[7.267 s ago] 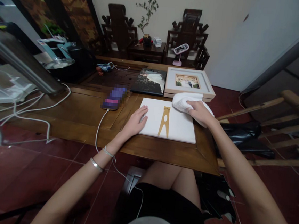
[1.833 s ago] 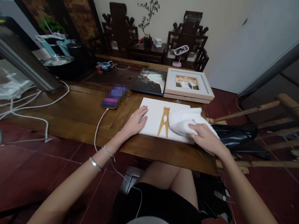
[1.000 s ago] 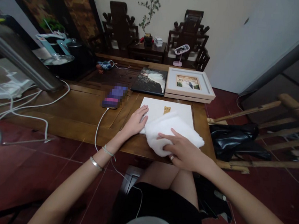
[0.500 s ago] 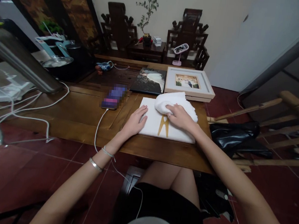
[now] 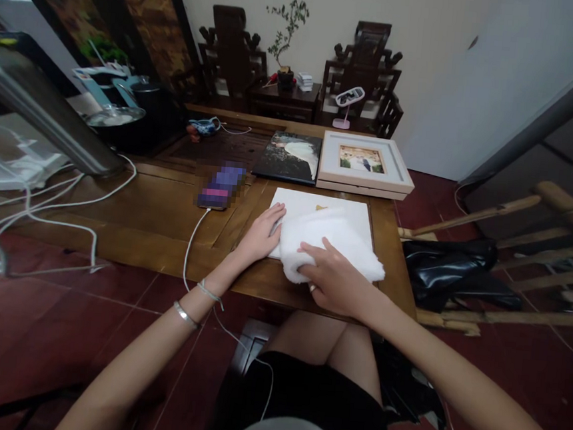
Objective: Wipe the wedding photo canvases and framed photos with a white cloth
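A white square board (image 5: 307, 204) with a tan clothespin-shaped figure lies flat near the front edge of the wooden table (image 5: 146, 209). My left hand (image 5: 263, 230) rests flat on the board's left edge, fingers stretched out. My right hand (image 5: 334, 279) presses a white folded cloth (image 5: 332, 240) onto the near part of the board, fingers curled over the cloth. The cloth hides nearly all of the tan figure.
A white framed photo (image 5: 364, 163) and a dark print (image 5: 290, 156) lie behind the board. A phone (image 5: 221, 186) with a white cable sits to the left. More cables trail at far left. A black bag (image 5: 449, 269) and wooden poles are to the right.
My right hand has drawn the cloth from the board's far side back to its near edge, covering the tan figure. The left hand has stayed in place.
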Action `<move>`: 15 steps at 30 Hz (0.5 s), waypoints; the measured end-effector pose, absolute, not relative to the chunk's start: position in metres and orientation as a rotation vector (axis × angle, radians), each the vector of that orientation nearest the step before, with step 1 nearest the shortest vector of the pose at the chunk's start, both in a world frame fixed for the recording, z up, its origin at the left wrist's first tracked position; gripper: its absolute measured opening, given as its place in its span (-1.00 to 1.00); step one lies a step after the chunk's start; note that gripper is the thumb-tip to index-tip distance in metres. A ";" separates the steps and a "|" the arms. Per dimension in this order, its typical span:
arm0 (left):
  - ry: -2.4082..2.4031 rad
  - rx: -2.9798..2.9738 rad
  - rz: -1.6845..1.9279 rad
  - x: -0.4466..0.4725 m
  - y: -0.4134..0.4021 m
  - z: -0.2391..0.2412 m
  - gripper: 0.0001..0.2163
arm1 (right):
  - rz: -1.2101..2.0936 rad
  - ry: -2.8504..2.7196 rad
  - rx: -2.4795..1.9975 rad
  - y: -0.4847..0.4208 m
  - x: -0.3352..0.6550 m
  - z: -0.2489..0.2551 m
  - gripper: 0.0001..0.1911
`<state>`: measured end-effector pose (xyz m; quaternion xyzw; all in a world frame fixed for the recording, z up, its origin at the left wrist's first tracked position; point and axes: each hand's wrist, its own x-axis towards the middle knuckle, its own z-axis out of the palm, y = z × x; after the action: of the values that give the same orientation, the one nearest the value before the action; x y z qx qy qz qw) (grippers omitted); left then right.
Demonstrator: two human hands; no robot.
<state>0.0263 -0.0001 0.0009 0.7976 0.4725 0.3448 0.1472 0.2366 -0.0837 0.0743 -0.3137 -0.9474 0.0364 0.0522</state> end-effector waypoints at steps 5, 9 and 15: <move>1.368 2.291 1.010 0.027 0.000 0.000 -0.61 | 0.240 -2.782 -0.971 -0.067 0.251 0.076 -0.72; 1.387 2.263 1.037 0.028 -0.001 -0.001 -0.62 | 0.154 -2.708 -1.121 -0.032 0.254 0.073 -0.72; 1.358 2.186 1.056 0.029 -0.002 0.002 -0.60 | -0.024 -2.657 -1.345 -0.002 0.228 0.073 -0.65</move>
<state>0.0287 -0.0018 0.0022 0.7731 0.4803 0.3736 0.1791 0.2282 -0.0020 0.0728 -0.4502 -0.8891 -0.0079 0.0816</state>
